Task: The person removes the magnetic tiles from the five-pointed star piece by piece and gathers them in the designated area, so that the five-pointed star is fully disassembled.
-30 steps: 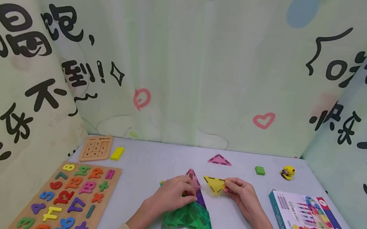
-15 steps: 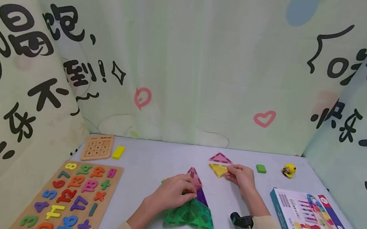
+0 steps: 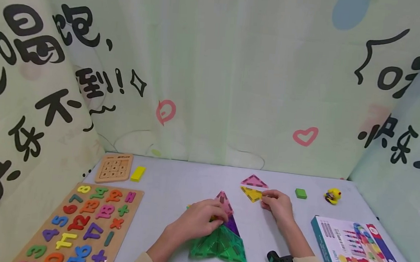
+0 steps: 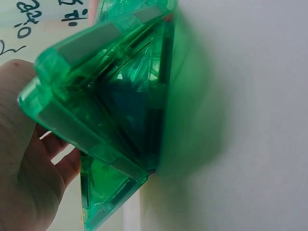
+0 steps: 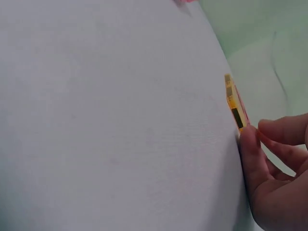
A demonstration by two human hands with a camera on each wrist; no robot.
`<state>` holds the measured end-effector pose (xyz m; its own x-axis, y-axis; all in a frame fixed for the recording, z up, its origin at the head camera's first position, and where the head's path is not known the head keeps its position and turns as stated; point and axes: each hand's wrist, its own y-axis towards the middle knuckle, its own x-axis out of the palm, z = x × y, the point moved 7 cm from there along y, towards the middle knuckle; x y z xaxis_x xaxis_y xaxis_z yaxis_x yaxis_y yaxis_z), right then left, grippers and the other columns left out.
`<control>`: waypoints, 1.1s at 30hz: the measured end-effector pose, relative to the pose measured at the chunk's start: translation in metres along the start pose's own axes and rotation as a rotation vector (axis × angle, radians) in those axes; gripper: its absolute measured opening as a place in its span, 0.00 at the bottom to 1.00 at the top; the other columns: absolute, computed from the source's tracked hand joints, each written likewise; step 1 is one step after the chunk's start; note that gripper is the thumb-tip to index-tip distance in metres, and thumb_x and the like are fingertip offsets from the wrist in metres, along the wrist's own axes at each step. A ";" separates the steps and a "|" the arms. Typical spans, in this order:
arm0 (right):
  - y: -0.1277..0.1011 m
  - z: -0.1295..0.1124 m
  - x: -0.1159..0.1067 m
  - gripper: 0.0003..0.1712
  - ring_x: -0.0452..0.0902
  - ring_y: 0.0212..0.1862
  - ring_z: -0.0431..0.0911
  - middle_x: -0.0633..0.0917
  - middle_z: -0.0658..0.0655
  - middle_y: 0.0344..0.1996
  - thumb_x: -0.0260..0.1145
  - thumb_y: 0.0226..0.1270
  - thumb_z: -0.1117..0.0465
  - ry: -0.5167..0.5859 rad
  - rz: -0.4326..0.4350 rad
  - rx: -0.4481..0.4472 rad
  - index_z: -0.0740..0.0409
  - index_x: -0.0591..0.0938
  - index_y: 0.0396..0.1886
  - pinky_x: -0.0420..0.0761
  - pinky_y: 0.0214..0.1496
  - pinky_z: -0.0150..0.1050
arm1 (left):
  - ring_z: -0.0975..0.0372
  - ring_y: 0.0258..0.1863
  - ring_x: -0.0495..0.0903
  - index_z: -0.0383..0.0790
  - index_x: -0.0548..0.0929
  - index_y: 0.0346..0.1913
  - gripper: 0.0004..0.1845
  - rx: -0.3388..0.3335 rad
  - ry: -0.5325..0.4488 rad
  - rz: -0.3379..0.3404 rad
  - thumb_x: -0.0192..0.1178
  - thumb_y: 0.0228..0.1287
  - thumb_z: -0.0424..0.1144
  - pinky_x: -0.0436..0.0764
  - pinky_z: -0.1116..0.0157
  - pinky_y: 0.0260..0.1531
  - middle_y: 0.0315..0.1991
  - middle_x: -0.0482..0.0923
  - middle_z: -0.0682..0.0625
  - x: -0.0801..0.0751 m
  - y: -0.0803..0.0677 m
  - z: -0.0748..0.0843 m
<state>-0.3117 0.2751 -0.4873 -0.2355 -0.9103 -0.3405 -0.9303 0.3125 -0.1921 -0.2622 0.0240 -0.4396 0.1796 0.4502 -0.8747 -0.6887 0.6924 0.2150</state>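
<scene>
A structure of translucent magnetic tiles (image 3: 219, 245) stands mid-table, green at the bottom, with purple above and a pink peak. My left hand (image 3: 200, 219) holds its upper left side with curled fingers, covering part of it. In the left wrist view, the green tiles (image 4: 103, 96) fill the middle, and the fingers reach behind them. Farther back on the right, my right hand (image 3: 279, 207) pinches a yellow triangular magnetic tile (image 3: 251, 194) by its right corner. Just behind that tile lies a pink triangular tile (image 3: 255, 181); whether the two touch I cannot tell.
A wooden board of coloured numbers (image 3: 76, 227) lies at the left. Behind it are a small wooden number board (image 3: 114, 168) and a yellow block (image 3: 138, 174). On the right are a green block (image 3: 301, 193), a yellow duck toy (image 3: 332, 195) and a box (image 3: 359, 254).
My right hand has carried the yellow tile away from the structure, back to the pink tile, and has barely moved since. The left hand keeps its hold on the structure.
</scene>
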 end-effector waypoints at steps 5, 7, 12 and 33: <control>-0.033 -0.006 0.018 0.16 0.79 0.35 0.43 0.84 0.62 0.47 0.64 0.69 0.61 -0.119 -0.182 -0.078 0.66 0.83 0.52 0.83 0.39 0.32 | 0.71 0.49 0.78 0.55 0.89 0.43 0.07 -0.018 -0.007 -0.021 0.62 0.69 0.41 0.79 0.66 0.56 0.45 0.81 0.64 -0.001 0.001 0.001; -0.048 -0.008 0.028 0.16 0.79 0.34 0.43 0.86 0.60 0.43 0.64 0.68 0.62 -0.157 -0.269 -0.115 0.66 0.84 0.50 0.83 0.39 0.34 | 0.71 0.48 0.78 0.55 0.89 0.43 0.07 -0.028 -0.020 -0.032 0.62 0.69 0.41 0.79 0.66 0.56 0.45 0.81 0.64 -0.002 0.002 0.001; -0.076 -0.012 0.050 0.15 0.75 0.31 0.43 0.85 0.54 0.31 0.63 0.67 0.63 -0.233 -0.454 -0.184 0.64 0.86 0.50 0.77 0.34 0.35 | 0.71 0.45 0.77 0.53 0.89 0.42 0.06 -0.052 -0.058 -0.033 0.64 0.68 0.40 0.80 0.69 0.52 0.44 0.81 0.64 -0.003 0.002 0.000; -0.081 -0.009 0.058 0.16 0.76 0.41 0.43 0.87 0.60 0.50 0.65 0.67 0.61 -0.263 -0.511 -0.184 0.63 0.86 0.51 0.78 0.41 0.37 | 0.72 0.37 0.76 0.49 0.89 0.38 0.04 -0.080 -0.026 0.060 0.66 0.65 0.42 0.79 0.73 0.44 0.37 0.80 0.62 -0.001 0.008 0.001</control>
<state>-0.2527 0.1942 -0.4832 0.3094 -0.8280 -0.4677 -0.9463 -0.2198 -0.2369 -0.2675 0.0296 -0.4365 0.1537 0.5052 -0.8492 -0.7528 0.6166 0.2305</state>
